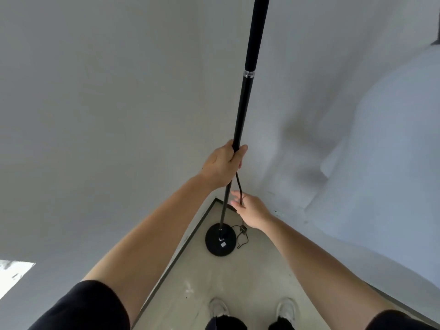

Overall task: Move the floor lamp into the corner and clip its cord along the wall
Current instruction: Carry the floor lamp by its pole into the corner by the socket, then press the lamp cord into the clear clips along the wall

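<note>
A black floor lamp stands in the corner of two pale walls. Its thin pole (247, 79) rises out of the top of the frame, and its round base (217, 245) rests on the floor. My left hand (222, 164) is closed around the pole at mid height, pinning the black cord (239, 185) against it. Just below, my right hand (250, 210) has its fingers spread with the hanging cord running between them. More cord with a small inline switch (242, 229) lies looped on the floor beside the base.
A dark baseboard (188, 239) runs along the left wall into the corner. My two white shoes (252, 308) stand on the light concrete floor a step back from the base. A bright patch (14, 275) shows on the left wall.
</note>
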The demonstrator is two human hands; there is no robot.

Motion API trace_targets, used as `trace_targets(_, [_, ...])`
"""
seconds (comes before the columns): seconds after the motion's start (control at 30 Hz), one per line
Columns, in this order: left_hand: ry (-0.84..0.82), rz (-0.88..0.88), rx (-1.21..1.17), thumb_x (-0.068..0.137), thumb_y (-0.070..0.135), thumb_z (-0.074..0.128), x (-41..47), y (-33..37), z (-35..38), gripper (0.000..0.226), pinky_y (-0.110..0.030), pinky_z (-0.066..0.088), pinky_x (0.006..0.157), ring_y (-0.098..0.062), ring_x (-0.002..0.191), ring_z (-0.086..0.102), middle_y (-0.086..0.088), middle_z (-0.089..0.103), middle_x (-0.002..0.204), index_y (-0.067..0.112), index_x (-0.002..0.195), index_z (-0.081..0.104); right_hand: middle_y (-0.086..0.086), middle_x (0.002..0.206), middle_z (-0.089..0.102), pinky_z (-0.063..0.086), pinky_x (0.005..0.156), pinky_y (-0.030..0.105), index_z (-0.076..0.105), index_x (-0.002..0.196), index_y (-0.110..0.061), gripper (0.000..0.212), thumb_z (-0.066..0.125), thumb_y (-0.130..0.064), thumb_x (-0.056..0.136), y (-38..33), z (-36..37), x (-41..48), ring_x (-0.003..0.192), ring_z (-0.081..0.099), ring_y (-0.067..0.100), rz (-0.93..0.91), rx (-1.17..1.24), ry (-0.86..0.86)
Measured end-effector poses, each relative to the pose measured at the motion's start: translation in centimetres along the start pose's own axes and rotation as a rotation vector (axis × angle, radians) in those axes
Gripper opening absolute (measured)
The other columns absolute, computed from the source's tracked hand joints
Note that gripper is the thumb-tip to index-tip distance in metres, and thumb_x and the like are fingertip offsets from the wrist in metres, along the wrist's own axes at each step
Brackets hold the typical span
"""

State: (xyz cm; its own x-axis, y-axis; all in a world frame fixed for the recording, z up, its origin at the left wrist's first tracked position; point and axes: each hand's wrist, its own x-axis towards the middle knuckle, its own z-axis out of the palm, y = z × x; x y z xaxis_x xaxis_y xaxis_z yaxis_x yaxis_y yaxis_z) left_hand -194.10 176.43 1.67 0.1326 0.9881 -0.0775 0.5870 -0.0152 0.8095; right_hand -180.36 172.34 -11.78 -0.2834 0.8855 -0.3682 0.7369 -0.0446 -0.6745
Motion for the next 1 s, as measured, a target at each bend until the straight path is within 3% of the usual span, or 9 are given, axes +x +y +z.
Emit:
trace_targets(0.13, [0.140, -0.068, 0.056, 0.104, 0.048, 0.033, -0.1, -0.3, 0.7, 0.047, -0.038, 0.050, 0.062, -0.020, 0.062, 0.059, -0.005, 0.063, 0.074, 0.007, 0.100, 0.057, -0.005, 0.103, 0.072, 0.055, 0.082, 0.030, 0.066, 0.111, -0.022, 0.030, 0.043, -0.040, 0.102, 2.1, -0.3, -2.0, 0.088, 0.067, 0.014, 0.086, -0.004, -0.070])
trace_targets(0.27, [0.226, -0.210, 0.104, 0.105, 0.042, 0.035, -0.4, 0.1, 1.2, 0.046, -0.035, 0.049, 0.066, -0.033, 0.090, 0.068, -0.014, 0.071, 0.105, 0.005, 0.122, 0.056, 0.004, 0.095, 0.070, 0.051, 0.069, 0.031, 0.068, 0.109, -0.015, 0.034, 0.045, -0.037, 0.100, 4.9, -1.0, -5.2, 0.078, 0.062, 0.020, 0.165, -0.083, -0.105])
trace_targets(0.4, [0.272, -0.305, 0.047, 0.106, 0.039, 0.031, -1.3, 1.0, 2.0, 0.038, -0.035, 0.047, 0.067, -0.029, 0.090, 0.065, -0.011, 0.067, 0.116, 0.011, 0.121, 0.051, 0.006, 0.102, 0.072, 0.057, 0.082, 0.040, 0.067, 0.105, -0.016, 0.032, 0.046, -0.038, 0.100, 5.8, -2.5, -7.3, 0.088, 0.067, 0.027, 0.136, -0.063, -0.053])
trace_targets(0.6, [0.347, -0.424, 0.061, 0.101, 0.043, 0.039, -4.4, 2.4, 3.7, 0.037, -0.034, 0.045, 0.066, -0.028, 0.083, 0.059, -0.009, 0.062, 0.097, 0.011, 0.117, 0.046, 0.003, 0.106, 0.071, 0.056, 0.087, 0.038, 0.066, 0.112, -0.015, 0.033, 0.044, -0.038, 0.102, 7.6, -4.2, -10.3, 0.091, 0.066, 0.020, -0.007, -0.062, -0.046])
trace_targets(0.7, [0.362, -0.523, 0.011, 0.099, 0.044, 0.037, -6.5, 3.7, 5.6, 0.048, -0.030, 0.040, 0.061, -0.024, 0.075, 0.054, -0.017, 0.064, 0.102, 0.006, 0.125, 0.051, 0.003, 0.108, 0.072, 0.055, 0.086, 0.037, 0.066, 0.111, -0.015, 0.034, 0.043, -0.038, 0.102, 8.7, -4.3, -12.2, 0.091, 0.067, 0.021, -0.071, -0.049, -0.073])
trace_targets(0.73, [0.354, -0.531, -0.001, 0.098, 0.043, 0.036, -7.4, 4.1, 6.5, 0.049, -0.028, 0.036, 0.056, -0.022, 0.068, 0.051, -0.024, 0.058, 0.125, 0.003, 0.118, 0.055, 0.006, 0.109, 0.072, 0.055, 0.085, 0.037, 0.065, 0.113, -0.014, 0.034, 0.043, -0.038, 0.102, 9.2, -4.3, -12.8, 0.092, 0.067, 0.023, -0.091, -0.049, -0.080])
trace_targets(0.77, [0.342, -0.534, -0.009, 0.097, 0.042, 0.036, -8.3, 4.5, 7.6, 0.047, -0.026, 0.032, 0.052, -0.019, 0.063, 0.047, 0.008, 0.045, 0.090, 0.002, 0.110, 0.057, 0.007, 0.113, 0.072, 0.054, 0.085, 0.035, 0.064, 0.119, -0.015, 0.034, 0.044, -0.037, 0.102, 9.8, -4.2, -13.4, 0.095, 0.067, 0.024, -0.103, -0.050, -0.084])
trace_targets(0.83, [0.312, -0.543, -0.005, 0.097, 0.040, 0.036, -10.2, 4.8, 9.7, 0.047, -0.026, 0.029, 0.051, -0.017, 0.059, 0.044, -0.003, 0.049, 0.073, 0.000, 0.108, 0.058, 0.005, 0.126, 0.066, 0.049, 0.091, 0.031, 0.052, 0.138, -0.018, 0.039, 0.047, -0.031, 0.102, 10.9, -4.1, -14.4, 0.109, 0.063, 0.023, -0.102, -0.053, -0.101])
trace_targets(1.0, [0.204, -0.504, 0.006, 0.099, 0.044, 0.040, -13.6, 3.7, 13.4, 0.046, -0.032, 0.039, 0.080, -0.019, 0.096, 0.050, -0.004, 0.055, 0.121, 0.014, 0.133, 0.046, 0.004, 0.139, 0.059, 0.044, 0.103, 0.033, 0.044, 0.145, -0.020, 0.045, 0.048, -0.029, 0.101, 12.7, -3.3, -16.1, 0.119, 0.059, 0.021, -0.028, 0.008, -0.137])
